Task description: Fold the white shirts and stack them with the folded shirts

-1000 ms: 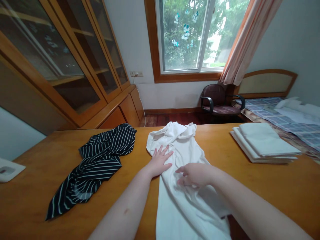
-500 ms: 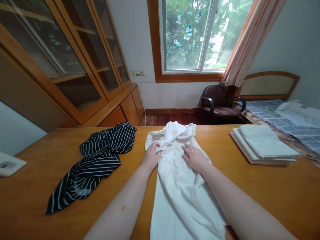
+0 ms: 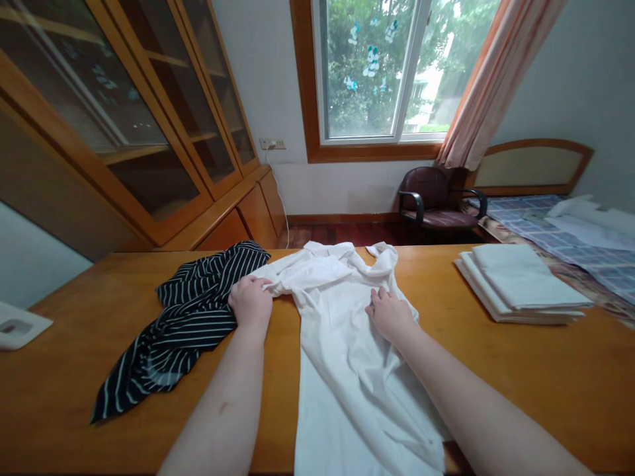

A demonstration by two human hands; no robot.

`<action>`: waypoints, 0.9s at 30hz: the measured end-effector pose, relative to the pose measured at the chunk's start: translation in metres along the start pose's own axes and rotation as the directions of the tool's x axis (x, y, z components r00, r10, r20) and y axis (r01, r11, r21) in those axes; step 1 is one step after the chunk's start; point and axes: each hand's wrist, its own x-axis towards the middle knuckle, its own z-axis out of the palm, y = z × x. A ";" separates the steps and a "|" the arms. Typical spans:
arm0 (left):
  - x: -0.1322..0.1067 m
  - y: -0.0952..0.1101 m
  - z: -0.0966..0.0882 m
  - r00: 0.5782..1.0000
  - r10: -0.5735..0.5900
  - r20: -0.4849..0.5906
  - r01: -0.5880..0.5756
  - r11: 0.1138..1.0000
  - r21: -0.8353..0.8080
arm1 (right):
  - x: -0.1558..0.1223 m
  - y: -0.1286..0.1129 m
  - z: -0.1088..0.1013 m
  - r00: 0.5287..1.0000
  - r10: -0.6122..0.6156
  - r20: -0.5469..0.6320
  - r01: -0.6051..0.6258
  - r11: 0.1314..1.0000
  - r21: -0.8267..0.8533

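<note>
A white shirt (image 3: 342, 357) lies lengthwise on the wooden table (image 3: 496, 383), its collar end toward the far edge and its body creased. My left hand (image 3: 251, 301) is closed on the end of a sleeve, which stretches out to the left from the shoulder. That hand is beside and partly over a black cloth with white stripes (image 3: 198, 317). On the right side of the shirt's chest, my right hand (image 3: 389, 314) rests flat with its fingers slightly apart.
Folded white cloths (image 3: 520, 284) are stacked on the table's right side. A white object (image 3: 22, 325) is at the left edge. Beyond the table stand a glass-door cabinet (image 3: 188, 132), an armchair (image 3: 439, 198) and a bed (image 3: 560, 225).
My left hand has moved left from the shirt's chest, drawing the sleeve out sideways toward the striped cloth. The shirt's upper part has spread wider. My right hand has stayed nearly in place.
</note>
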 end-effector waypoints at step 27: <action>-0.027 0.032 0.033 0.715 0.387 0.582 -0.441 0.896 -0.054 | 0.008 0.022 -0.019 0.993 0.116 0.020 -0.118 0.988 0.097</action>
